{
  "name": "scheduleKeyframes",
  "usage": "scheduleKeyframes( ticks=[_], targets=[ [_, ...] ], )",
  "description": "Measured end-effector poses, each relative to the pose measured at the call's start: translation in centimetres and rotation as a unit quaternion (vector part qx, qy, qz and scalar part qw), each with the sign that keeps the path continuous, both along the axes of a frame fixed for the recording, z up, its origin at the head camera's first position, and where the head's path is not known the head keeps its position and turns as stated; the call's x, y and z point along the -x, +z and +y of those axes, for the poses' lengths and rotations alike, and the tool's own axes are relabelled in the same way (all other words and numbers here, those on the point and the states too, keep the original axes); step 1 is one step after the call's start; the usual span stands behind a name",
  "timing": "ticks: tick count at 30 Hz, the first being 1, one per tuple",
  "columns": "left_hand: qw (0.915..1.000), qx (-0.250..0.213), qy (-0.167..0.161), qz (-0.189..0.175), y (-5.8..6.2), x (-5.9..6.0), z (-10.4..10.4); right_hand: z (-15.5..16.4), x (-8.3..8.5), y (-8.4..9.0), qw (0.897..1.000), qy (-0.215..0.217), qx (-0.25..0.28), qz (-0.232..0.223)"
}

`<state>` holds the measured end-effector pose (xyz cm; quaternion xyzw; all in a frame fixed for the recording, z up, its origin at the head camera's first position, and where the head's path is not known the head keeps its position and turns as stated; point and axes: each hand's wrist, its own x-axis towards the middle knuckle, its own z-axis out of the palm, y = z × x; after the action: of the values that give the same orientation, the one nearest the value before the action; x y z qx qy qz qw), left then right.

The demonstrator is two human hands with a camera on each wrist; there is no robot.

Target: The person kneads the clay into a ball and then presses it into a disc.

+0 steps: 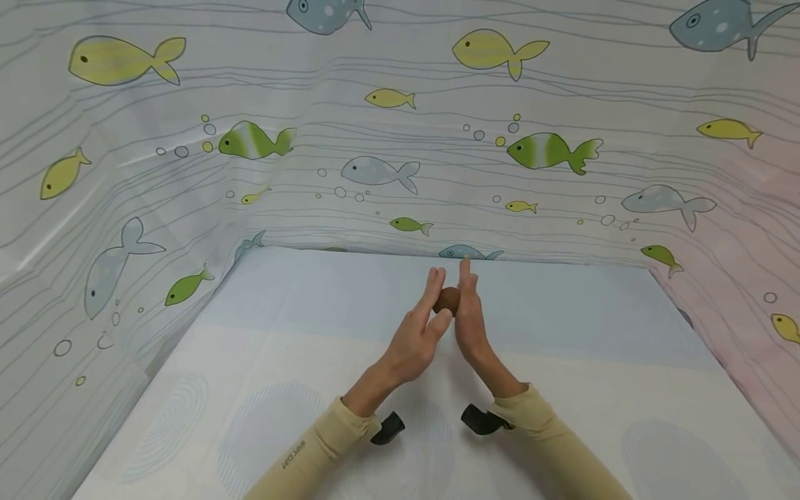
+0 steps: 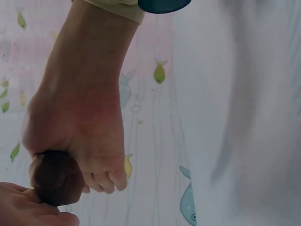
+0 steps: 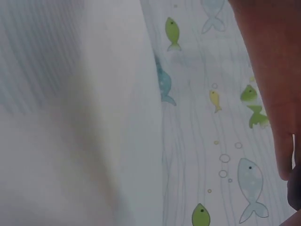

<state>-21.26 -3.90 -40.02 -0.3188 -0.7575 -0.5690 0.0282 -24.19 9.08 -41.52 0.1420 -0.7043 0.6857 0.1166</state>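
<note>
Between my two hands is a dark brown ball [image 1: 448,301], matte and a little uneven, like a lump of clay. My left hand [image 1: 415,340] touches it from the left with fingers straight and thumb near its lower side. From the right, my right hand [image 1: 471,319] lies flat against it, fingers pointing up and away. In the left wrist view, the brown lump [image 2: 57,178] sits between the right hand [image 2: 84,127] and the left hand [image 2: 30,207]. The right wrist view shows only an edge of the lump [image 3: 295,188], beside the left hand [image 3: 277,80].
A white and pale blue table cover [image 1: 281,347] lies under the hands. Behind it rises a fish-printed curtain [image 1: 431,132], continuing down both sides. Black wrist devices [image 1: 389,429] hang below the beige sleeves [image 1: 319,444].
</note>
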Motion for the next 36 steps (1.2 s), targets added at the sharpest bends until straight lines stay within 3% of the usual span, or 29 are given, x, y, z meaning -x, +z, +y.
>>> scheduleKeyframes(
  ticks=[8, 14, 22, 36],
  targets=[
    [0.9979, -0.022, 0.034, 0.051, 1.4, 1.2, -0.4, -1.9, -2.2, -1.1, 0.998, 0.030, -0.060, -0.017],
    [0.9955, -0.035, 0.044, 0.076, 2.1, 2.0, -0.7, -2.9, -3.6, -1.3, 0.997, 0.037, -0.044, -0.042],
    [0.9957, -0.073, 0.054, 0.017, 1.9, 3.2, -1.7, -3.5, -5.2, -0.6, 0.994, 0.093, -0.047, -0.023],
    [0.9935, -0.099, 0.036, -0.043, 0.2, 4.6, -2.2, -4.0, -7.0, 0.3, 0.995, 0.091, -0.042, 0.021]
  ],
)
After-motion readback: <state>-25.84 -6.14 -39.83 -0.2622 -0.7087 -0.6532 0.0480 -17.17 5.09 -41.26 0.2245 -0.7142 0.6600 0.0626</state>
